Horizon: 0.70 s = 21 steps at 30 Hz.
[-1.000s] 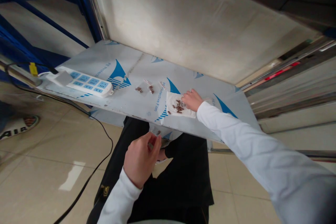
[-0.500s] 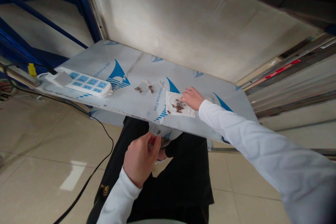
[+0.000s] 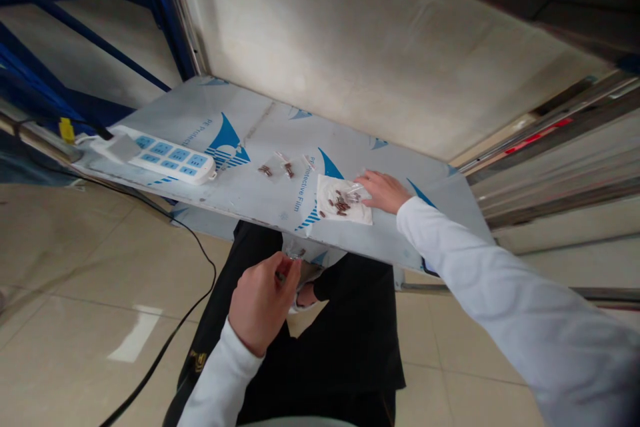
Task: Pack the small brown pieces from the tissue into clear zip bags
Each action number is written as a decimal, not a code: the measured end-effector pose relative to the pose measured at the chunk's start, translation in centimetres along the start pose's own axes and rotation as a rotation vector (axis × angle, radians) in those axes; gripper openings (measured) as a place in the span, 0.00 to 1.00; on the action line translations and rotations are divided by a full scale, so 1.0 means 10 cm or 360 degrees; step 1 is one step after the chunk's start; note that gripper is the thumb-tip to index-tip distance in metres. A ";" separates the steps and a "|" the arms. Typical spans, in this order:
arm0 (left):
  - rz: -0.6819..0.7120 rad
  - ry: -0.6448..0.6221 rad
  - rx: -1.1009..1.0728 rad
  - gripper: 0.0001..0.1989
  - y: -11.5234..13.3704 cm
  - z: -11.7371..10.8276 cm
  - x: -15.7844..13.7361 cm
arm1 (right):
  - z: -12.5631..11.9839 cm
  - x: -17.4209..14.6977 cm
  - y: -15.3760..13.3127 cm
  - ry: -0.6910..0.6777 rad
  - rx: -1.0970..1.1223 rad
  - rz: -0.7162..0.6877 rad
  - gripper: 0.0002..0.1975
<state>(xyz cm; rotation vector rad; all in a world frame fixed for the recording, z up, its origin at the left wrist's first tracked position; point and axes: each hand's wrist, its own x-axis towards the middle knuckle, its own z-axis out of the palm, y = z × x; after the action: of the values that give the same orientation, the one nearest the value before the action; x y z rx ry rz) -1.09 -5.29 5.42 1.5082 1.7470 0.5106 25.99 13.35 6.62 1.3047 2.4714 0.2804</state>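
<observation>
Head view, right hand: the right hand (image 3: 384, 191) lies on the desk (image 3: 240, 133), its fingertips (image 3: 361, 181) at the far edge of a white paper sheet (image 3: 360, 215). The grip looks closed lightly on a small clear bag (image 3: 356, 194); how firmly, I cannot tell.
Head view, small parts: a scatter of small brown parts (image 3: 341, 203) sits on the sheet, just left of the right grip.
Head view, left hand: the left hand (image 3: 260, 303) hangs below the near desk edge, over the lap, well apart from the right grip. It is clenched on a small clear bag of its own (image 3: 295, 259), pinched between thumb and fingers; what the bag holds is too small to tell.
Head view, other things: two more small bags with brown parts (image 3: 276, 168) lie further left of the right grip. Further left again lies a white power strip (image 3: 155, 155) with blue sockets, its black cable (image 3: 185, 307) trailing to the floor.
Doing it well: judging from the loose scatter, a fingertip pinch on one part at a time seems safest. Pressing the sheet flat should keep the parts from rolling off the near edge. The left bag's mouth would be best held open and level.
Writing: the desk's film reads "PE Protective Film" (image 3: 303, 188) beside blue sail-shaped logos; the same mark repeats near the power strip. No other text is legible.
</observation>
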 end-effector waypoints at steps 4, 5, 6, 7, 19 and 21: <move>0.0037 -0.0004 0.0009 0.14 -0.02 0.03 0.01 | 0.07 -0.15 0.10 0.0024 0.0102 0.0159 0.22; 0.0051 -0.0012 0.0008 0.14 -0.02 0.05 0.01 | 0.05 -0.16 0.09 0.0013 0.0096 0.0157 0.22; 0.0064 -0.0023 0.0007 0.14 -0.02 0.06 0.01 | 0.03 -0.15 0.07 0.0006 0.0080 0.0137 0.22; 0.0080 -0.0036 0.0007 0.14 -0.01 0.08 0.01 | 0.00 -0.13 0.04 0.0001 0.0055 0.0099 0.21; 0.0078 -0.0041 0.0005 0.14 -0.02 0.09 0.00 | -0.13 0.28 -0.24 -0.0067 -0.0101 -0.0253 0.13; 0.0054 -0.0032 0.0012 0.14 -0.03 0.07 0.01 | -0.09 0.26 -0.22 -0.0036 -0.0030 -0.0265 0.15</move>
<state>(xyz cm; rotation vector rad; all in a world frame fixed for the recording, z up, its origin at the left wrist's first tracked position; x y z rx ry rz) -0.75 -5.42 4.68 1.5451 1.7126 0.5049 22.59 14.26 6.22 1.0802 2.5328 0.2455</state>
